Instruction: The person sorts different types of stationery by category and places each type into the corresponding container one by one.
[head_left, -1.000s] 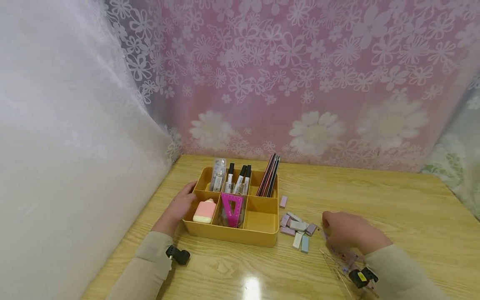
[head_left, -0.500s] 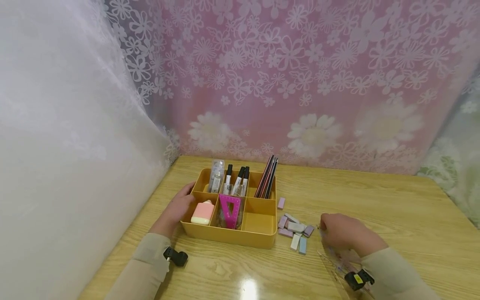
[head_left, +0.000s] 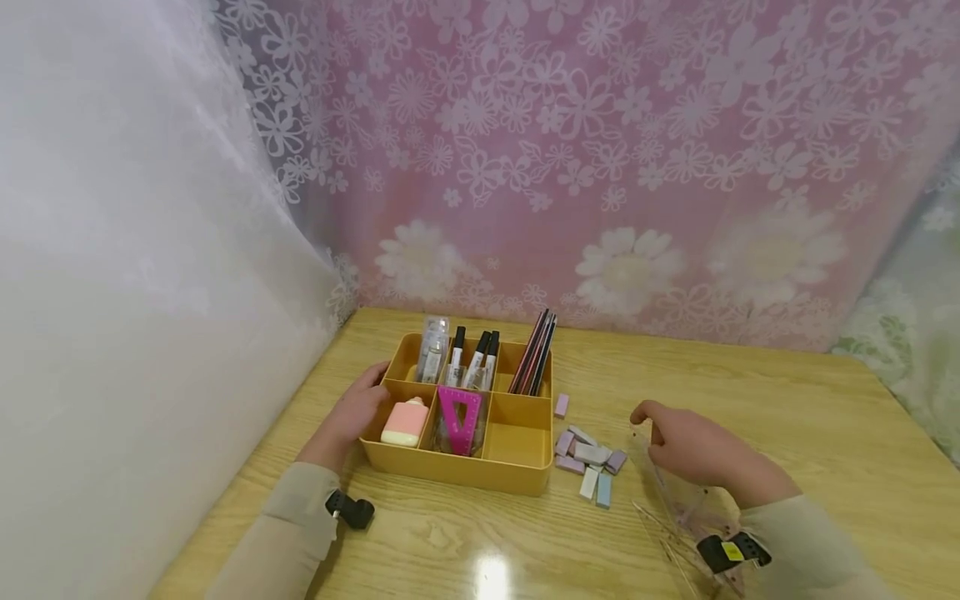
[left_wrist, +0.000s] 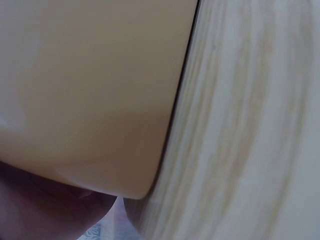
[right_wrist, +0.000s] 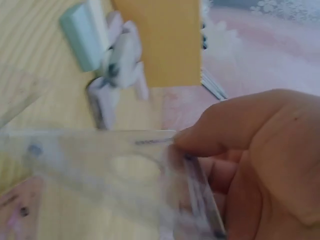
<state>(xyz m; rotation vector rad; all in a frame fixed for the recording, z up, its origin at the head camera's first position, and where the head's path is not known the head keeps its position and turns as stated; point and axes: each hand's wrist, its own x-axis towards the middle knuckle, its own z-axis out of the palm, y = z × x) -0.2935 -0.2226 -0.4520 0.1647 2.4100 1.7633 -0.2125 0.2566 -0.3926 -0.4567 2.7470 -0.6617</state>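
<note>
Right hand [head_left: 697,446]: to the right of the box; narrow grip, thumb and fingers pinching one end of a clear ruler [right_wrist: 100,162].
Clear ruler: held at the end by the fingertips, its body slanting back under the hand and wrist; whether its far end touches the surface [head_left: 420,542] I cannot tell.
Left hand [head_left: 356,408]: a holding grip on the left side of the yellow box [head_left: 457,475].
Small blocks [head_left: 592,454]: loosely heaped between the box and the right hand, with a lone lilac block [head_left: 562,406] just beside the box.
Under the right wrist: thin sticks [head_left: 663,533] on the surface, and a pinkish clear piece [right_wrist: 20,210]; outlines too faint to count.
In the box: pink-and-cream bottle [head_left: 406,422] front left, pink triangle [head_left: 460,421] front middle, markers [head_left: 476,362] back middle, pencils [head_left: 534,354] back right.
Pinching well: a firm, flat pinch near the edge should suit such a thin sheet; pressing at one corner would likely let it swivel.
Lifting well: best raised clear before any sideways move, since dragging could sweep the sticks along or scatter the blocks.
Steadying well: light left-hand pressure seems enough; a pull might tip the upright pencils.
</note>
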